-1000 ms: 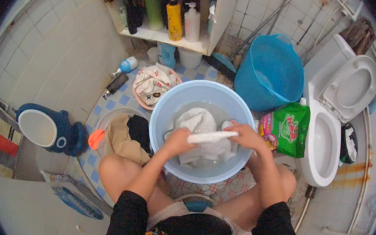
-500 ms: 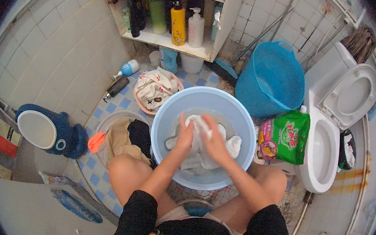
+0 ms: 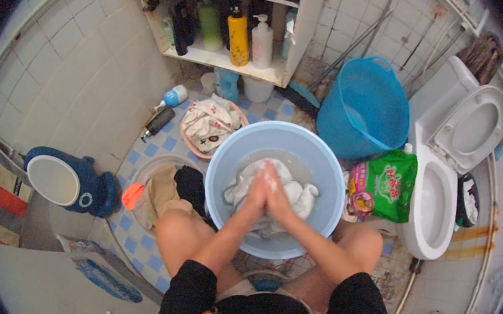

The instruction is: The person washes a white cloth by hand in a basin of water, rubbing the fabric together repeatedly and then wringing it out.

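A light blue basin [image 3: 218, 154] with cloudy water stands between my knees, and wet white laundry [image 3: 302, 199] lies in it. Over its middle, my left hand [image 3: 256, 191] and my right hand [image 3: 278, 197] are pressed together, palms facing, with a white cloth [image 3: 272, 166] gripped at the fingers. Part of that cloth is hidden by the hands, and the fingertips are slightly blurred.
Left of the basin are a pink basin of clothes [image 3: 212, 123] and a clear tub [image 3: 141, 173] with dark and tan clothes. On the right stand a blue bucket [image 3: 362, 107], a green detergent bag [image 3: 391, 185] and a toilet [image 3: 431, 204]. A bottle shelf [image 3: 230, 61] is ahead.
My hands have come together from a spread position over the cloth. The white laundry has shifted and bunched up in the water. The view has tilted slightly.
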`<state>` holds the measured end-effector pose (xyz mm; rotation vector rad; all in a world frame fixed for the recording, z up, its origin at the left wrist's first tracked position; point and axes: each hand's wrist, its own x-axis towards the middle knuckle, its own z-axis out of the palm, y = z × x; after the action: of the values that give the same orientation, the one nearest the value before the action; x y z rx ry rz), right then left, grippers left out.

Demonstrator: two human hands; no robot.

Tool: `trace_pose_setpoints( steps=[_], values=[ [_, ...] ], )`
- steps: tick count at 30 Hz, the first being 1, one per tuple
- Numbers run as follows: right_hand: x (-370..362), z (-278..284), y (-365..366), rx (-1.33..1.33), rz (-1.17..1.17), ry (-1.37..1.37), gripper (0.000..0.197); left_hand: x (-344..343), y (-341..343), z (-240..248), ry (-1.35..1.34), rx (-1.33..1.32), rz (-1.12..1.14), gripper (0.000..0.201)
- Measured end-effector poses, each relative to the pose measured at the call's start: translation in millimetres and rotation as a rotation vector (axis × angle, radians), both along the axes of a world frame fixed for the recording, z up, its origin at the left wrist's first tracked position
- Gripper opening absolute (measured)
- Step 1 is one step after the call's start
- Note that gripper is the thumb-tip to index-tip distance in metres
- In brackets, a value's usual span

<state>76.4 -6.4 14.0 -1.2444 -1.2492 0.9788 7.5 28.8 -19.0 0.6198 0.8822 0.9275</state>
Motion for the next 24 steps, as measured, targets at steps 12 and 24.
trace_pose_setpoints(
  steps=[12, 24],
  values=[
    [36.6, -1.0, 12.1, -0.144, -0.014, -0.012, 0.055, 8.6, -19.2, 46.0, 0.052, 0.182, -0.166, 0.053],
    [43.6, -1.6, 19.7, -0.096, -0.104, -0.093, 0.048, 11.5, -19.4, -7.4, 0.02, 0.186, -0.166, 0.051]
  ],
)
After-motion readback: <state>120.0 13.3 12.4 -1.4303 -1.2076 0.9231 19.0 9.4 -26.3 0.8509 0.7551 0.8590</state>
